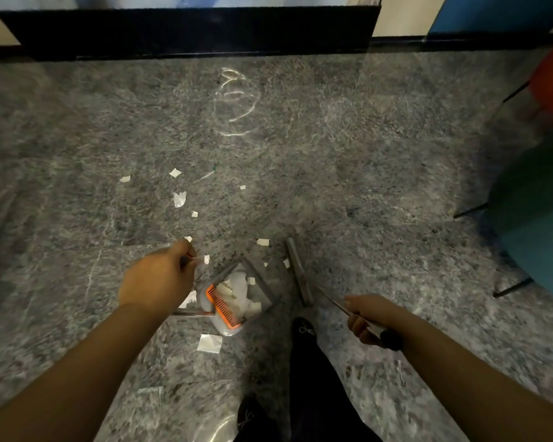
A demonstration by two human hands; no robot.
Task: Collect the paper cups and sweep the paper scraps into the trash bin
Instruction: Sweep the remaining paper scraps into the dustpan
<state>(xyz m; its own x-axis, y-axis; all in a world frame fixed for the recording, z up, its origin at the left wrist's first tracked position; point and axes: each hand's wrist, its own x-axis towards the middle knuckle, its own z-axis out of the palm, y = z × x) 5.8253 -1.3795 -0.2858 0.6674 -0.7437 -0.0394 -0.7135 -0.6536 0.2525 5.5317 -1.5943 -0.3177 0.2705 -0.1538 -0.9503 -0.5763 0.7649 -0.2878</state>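
The left hand [160,282] grips the thin metal handle of a grey dustpan [240,295] holding white paper scraps [241,287]. The right hand [369,323] clenches a black-ended metal broom handle [358,317].

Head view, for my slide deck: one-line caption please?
Left hand holds dustpan, right hand grips broom; scraps remain on floor.
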